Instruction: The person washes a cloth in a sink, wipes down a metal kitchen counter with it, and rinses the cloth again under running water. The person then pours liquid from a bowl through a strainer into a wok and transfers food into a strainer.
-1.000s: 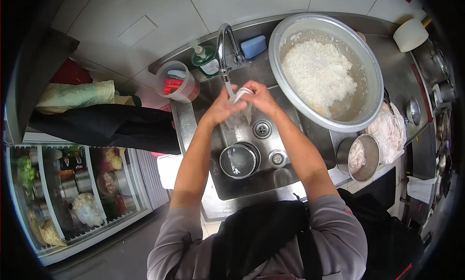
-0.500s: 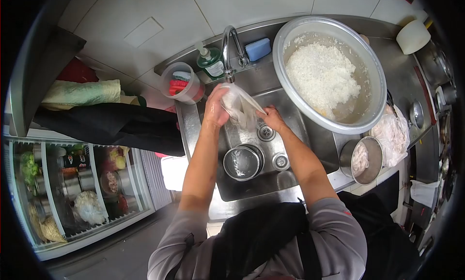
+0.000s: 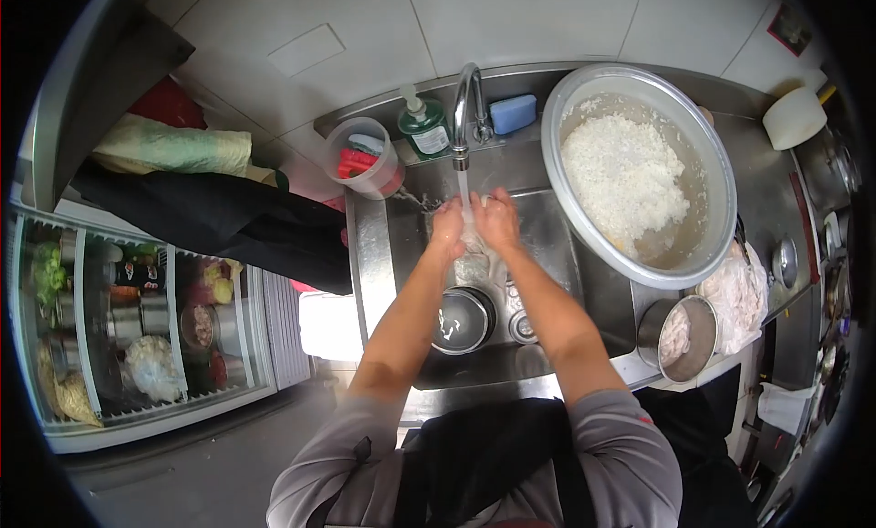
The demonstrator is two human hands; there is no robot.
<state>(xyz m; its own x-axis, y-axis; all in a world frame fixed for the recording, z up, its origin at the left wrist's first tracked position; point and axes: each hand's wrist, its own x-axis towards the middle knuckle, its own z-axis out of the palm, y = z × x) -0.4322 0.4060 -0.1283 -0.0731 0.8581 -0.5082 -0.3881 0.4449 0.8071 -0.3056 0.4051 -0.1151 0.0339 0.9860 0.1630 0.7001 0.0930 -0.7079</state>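
Observation:
My left hand (image 3: 447,229) and my right hand (image 3: 497,221) are side by side under the running faucet (image 3: 469,108). Both are closed around a thin, wet, pale cloth (image 3: 473,265), whose lower part hangs toward me over the sink (image 3: 598,323). Water falls between the hands and splashes out to the left. Just below the cloth, a round dark metal pot (image 3: 464,322) stands in the basin with a few white bits in it. My fingertips are partly hidden.
A large metal basin of white rice in water (image 3: 630,177) stands right of the sink. Beside it are a pot with pale meat (image 3: 675,336) and a plastic bag (image 3: 737,300). Behind stand a soap bottle (image 3: 424,126), a blue sponge (image 3: 513,115) and a plastic tub (image 3: 365,158).
The cloth was spread between my two hands; now it is bunched under the stream. My right hand has moved up and left, close to the left one. Water now runs visibly.

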